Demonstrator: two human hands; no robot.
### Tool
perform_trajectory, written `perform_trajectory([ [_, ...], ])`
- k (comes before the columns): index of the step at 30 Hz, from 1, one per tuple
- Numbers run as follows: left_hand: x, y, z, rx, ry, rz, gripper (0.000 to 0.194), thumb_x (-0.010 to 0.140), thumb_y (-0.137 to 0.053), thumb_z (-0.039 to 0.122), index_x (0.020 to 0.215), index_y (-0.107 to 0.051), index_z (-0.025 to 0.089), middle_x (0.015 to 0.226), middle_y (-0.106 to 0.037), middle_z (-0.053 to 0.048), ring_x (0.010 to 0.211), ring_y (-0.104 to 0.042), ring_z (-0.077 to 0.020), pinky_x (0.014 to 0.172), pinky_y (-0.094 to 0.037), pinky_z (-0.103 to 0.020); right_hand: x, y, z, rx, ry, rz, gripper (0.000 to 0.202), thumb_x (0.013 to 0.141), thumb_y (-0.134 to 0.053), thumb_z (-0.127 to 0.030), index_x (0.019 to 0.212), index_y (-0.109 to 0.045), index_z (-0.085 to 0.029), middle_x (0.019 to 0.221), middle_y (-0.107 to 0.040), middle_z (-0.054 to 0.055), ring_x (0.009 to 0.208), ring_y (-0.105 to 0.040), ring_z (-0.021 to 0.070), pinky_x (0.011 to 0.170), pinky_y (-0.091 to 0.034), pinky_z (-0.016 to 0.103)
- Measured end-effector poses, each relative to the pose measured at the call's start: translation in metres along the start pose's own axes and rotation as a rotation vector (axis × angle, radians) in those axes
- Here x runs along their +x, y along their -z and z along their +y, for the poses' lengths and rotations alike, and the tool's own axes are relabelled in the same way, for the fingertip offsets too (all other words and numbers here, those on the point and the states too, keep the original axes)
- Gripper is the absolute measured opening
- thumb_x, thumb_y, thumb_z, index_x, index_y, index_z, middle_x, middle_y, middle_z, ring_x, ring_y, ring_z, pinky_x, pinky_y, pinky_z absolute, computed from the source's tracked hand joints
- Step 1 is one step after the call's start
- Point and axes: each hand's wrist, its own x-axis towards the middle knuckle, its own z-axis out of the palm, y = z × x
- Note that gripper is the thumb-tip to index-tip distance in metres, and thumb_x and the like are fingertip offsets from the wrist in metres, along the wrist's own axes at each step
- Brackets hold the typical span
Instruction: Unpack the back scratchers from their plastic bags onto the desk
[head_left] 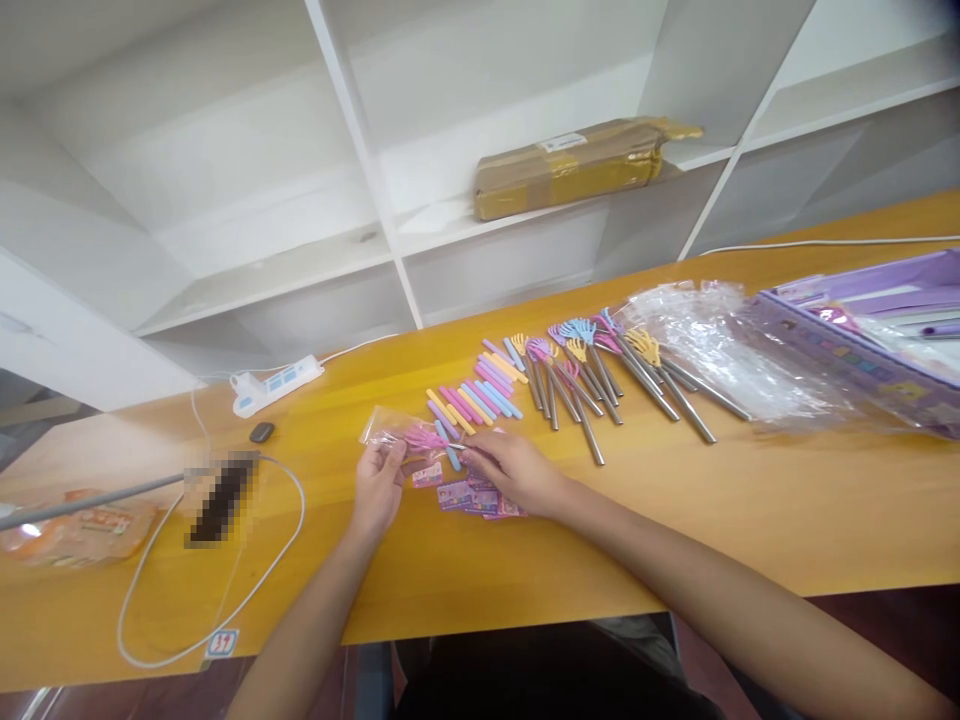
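My left hand [380, 484] pinches a clear plastic bag [379, 425] above the desk. A pink hand-shaped back scratcher [424, 440] has its claw end at the bag, apparently inside the film. Its metal shaft runs to my right hand [517, 472], whose closed fingers grip it. Under and beside my hands lie small printed cards [455, 495] in pink and purple. Just beyond are rows of coloured tubes [472, 402] in yellow, pink, blue and purple. More back scratchers [581, 365] with metal shafts are spread to the right.
A heap of clear bags [720, 350] lies right of the scratchers, against a purple box [862, 355]. On the left are a white power strip [277, 387], a looping cable [300, 510] and an orange package [97, 530]. A taped parcel [570, 170] rests on the shelf behind.
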Motion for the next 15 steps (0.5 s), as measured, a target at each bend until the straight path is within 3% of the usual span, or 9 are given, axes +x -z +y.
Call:
perform_trajectory([
  [2, -0.002, 0.0, -0.005, 0.027, 0.055, -0.048, 0.04, 0.081, -0.09, 0.046, 0.101, -0.07, 0.018, 0.091, -0.078, -0.004, 0.088, -0.079, -0.0239, 0.083, -0.067, -0.043, -0.001, -0.001, 0.0, 0.002, -0.026, -0.009, 0.035, 0.112, -0.044, -0.04, 0.1, -0.069, -0.02, 0.09, -0.071, 0.007, 0.081, -0.063, 0.0197, 0.075, -0.042, 0.029],
  [4, -0.004, 0.002, -0.01, 0.053, 0.106, -0.099, 0.04, 0.083, -0.088, 0.047, 0.103, -0.071, 0.017, 0.093, -0.08, -0.007, 0.089, -0.079, -0.0259, 0.081, -0.067, -0.043, -0.002, -0.003, 0.0, 0.013, -0.086, -0.021, 0.03, 0.11, -0.047, -0.04, 0.119, -0.068, -0.02, 0.088, -0.072, 0.006, 0.079, -0.063, 0.0197, 0.073, -0.042, 0.029],
  [6, -0.004, 0.005, -0.016, 0.08, 0.139, -0.137, 0.039, 0.084, -0.086, 0.047, 0.102, -0.072, 0.016, 0.095, -0.081, -0.009, 0.089, -0.079, -0.027, 0.08, -0.067, -0.044, -0.003, -0.004, 0.0, 0.032, -0.142, -0.042, 0.043, 0.109, -0.05, -0.039, 0.146, -0.054, -0.019, 0.088, -0.073, 0.005, 0.078, -0.064, 0.0199, 0.072, -0.042, 0.028],
  [8, -0.004, 0.009, -0.02, 0.12, 0.156, -0.172, 0.038, 0.084, -0.086, 0.047, 0.102, -0.074, 0.015, 0.1, -0.081, -0.011, 0.09, -0.079, -0.0272, 0.08, -0.066, -0.043, -0.005, -0.006, 0.0, 0.044, -0.166, -0.07, 0.058, 0.109, -0.051, -0.038, 0.161, -0.036, -0.017, 0.088, -0.074, 0.004, 0.077, -0.065, 0.02, 0.072, -0.042, 0.028],
  [11, -0.005, 0.011, -0.023, 0.174, 0.177, -0.212, 0.04, 0.081, -0.088, 0.048, 0.1, -0.076, 0.015, 0.1, -0.081, -0.011, 0.088, -0.079, -0.0272, 0.08, -0.066, -0.042, -0.006, -0.007, 0.0, 0.049, -0.157, -0.105, 0.065, 0.109, -0.051, -0.038, 0.165, -0.028, -0.017, 0.087, -0.074, 0.004, 0.076, -0.066, 0.02, 0.07, -0.041, 0.027],
  [15, -0.005, 0.007, -0.02, 0.145, 0.135, -0.106, 0.045, 0.081, -0.086, 0.057, 0.094, -0.076, 0.015, 0.091, -0.081, -0.01, 0.078, -0.078, -0.0249, 0.075, -0.066, -0.04, -0.007, -0.008, -0.002, 0.065, -0.136, -0.112, 0.072, 0.107, -0.055, -0.042, 0.168, -0.023, -0.018, 0.095, -0.076, 0.006, 0.082, -0.069, 0.0216, 0.072, -0.043, 0.027],
])
